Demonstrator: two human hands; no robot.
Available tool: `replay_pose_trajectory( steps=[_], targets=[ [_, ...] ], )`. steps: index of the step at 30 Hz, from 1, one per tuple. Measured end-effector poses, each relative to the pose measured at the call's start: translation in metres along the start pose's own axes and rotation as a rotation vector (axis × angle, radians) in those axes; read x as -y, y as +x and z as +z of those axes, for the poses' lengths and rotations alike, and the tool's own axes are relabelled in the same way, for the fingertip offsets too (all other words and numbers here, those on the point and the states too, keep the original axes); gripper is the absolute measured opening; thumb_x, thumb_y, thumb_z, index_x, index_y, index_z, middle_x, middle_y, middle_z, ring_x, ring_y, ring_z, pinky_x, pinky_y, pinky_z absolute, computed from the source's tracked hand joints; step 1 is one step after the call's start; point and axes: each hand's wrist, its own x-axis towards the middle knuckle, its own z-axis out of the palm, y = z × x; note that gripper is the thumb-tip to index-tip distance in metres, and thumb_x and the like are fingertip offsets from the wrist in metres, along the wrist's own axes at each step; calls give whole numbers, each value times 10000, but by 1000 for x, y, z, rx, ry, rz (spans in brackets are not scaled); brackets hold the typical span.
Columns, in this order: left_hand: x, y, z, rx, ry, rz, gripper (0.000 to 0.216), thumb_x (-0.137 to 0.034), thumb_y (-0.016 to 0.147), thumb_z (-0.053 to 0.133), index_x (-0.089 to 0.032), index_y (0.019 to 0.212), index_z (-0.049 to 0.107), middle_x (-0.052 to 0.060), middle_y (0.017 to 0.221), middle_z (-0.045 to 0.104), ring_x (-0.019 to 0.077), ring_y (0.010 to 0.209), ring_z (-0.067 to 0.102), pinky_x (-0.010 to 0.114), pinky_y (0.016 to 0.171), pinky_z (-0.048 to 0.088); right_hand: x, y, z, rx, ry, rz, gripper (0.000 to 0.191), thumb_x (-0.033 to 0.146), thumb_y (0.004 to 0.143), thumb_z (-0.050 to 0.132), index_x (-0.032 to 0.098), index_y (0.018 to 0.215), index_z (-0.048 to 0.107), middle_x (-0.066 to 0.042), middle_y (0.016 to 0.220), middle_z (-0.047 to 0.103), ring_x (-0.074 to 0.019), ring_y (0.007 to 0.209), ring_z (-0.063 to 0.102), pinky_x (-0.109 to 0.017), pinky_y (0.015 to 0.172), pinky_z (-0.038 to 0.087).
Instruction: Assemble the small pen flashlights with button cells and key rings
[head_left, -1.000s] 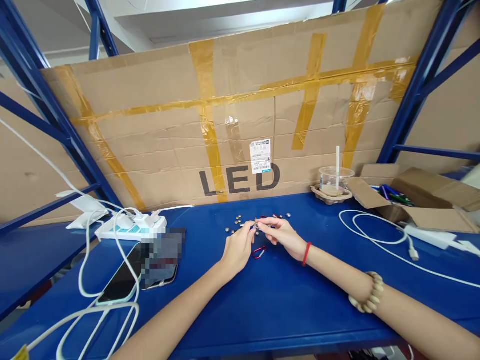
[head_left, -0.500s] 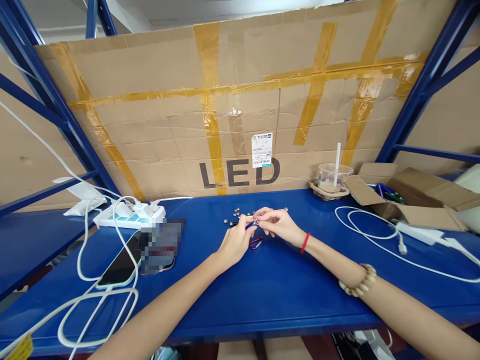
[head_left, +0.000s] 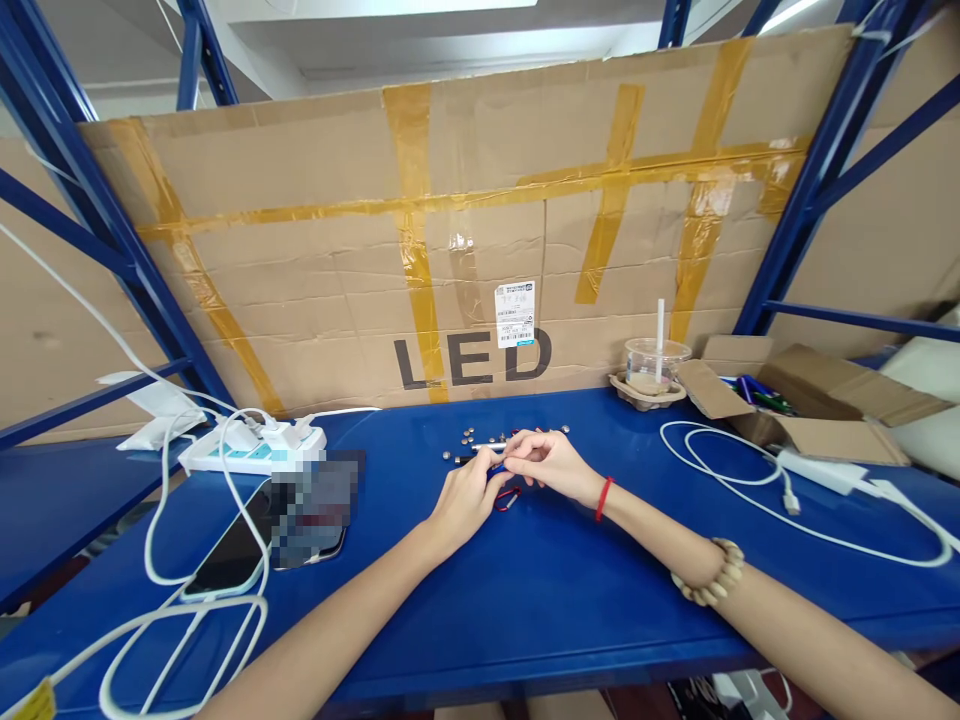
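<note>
My left hand [head_left: 469,500] pinches a small blue object [head_left: 497,467] between thumb and fingertips; most of it is hidden by the fingers, so its kind cannot be made out. My right hand [head_left: 551,465] is closed at the other end of this object, fingertips meeting those of the left. Just below the hands lies a red carabiner [head_left: 508,499] on the blue table. Behind the fingers are a silvery rod-shaped piece [head_left: 489,447] and a black one [head_left: 463,460], both partly covered. Several small round metal pieces [head_left: 468,437] lie scattered beyond them.
At left, a white power strip [head_left: 251,447] with plugs and looping white cables stands behind a phone [head_left: 232,550] and a blurred dark item [head_left: 319,510]. To the right are a plastic cup [head_left: 649,365] with a straw, an open cardboard box [head_left: 825,400] and a white charger cable [head_left: 720,475].
The view has tilted up slightly and shifted. My right fingers have closed further over the blue object, whose silvery end showed before and is now covered.
</note>
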Motion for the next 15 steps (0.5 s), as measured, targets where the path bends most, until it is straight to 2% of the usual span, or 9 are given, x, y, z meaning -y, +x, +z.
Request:
replay_pose_trajectory(
  steps=[6,9,11,15],
  targets=[
    [1,1,3,-72,-42,17,132,-278,860,390,-232,982,406,-1,1066,590,137,971,557,249,792,437,-6,1,0,3,59,67,283,402,614,666,130,633,589,-38,848,579,-22,440,431,-176,361,325],
    [0,1,3,-78,-36,6,191,-273,857,403,-242,1044,378,-6,1054,595,128,973,557,251,808,436,-10,3,-2,16,52,107,317,436,612,657,131,681,605,-1,664,560,-26,424,402,-172,365,306],
    [-1,1,3,-78,-14,19,233,-263,856,408,-245,1082,356,-4,1062,591,127,979,554,252,814,437,-10,4,-4,31,39,142,338,455,617,647,132,703,598,41,519,489,-27,401,374,-167,361,282],
    [0,2,4,-82,83,67,242,-247,861,396,-233,1101,368,17,1095,574,143,1002,543,265,817,442,-10,4,-4,48,57,172,340,469,627,634,149,674,531,71,459,438,-26,390,354,-158,364,265]
  ],
)
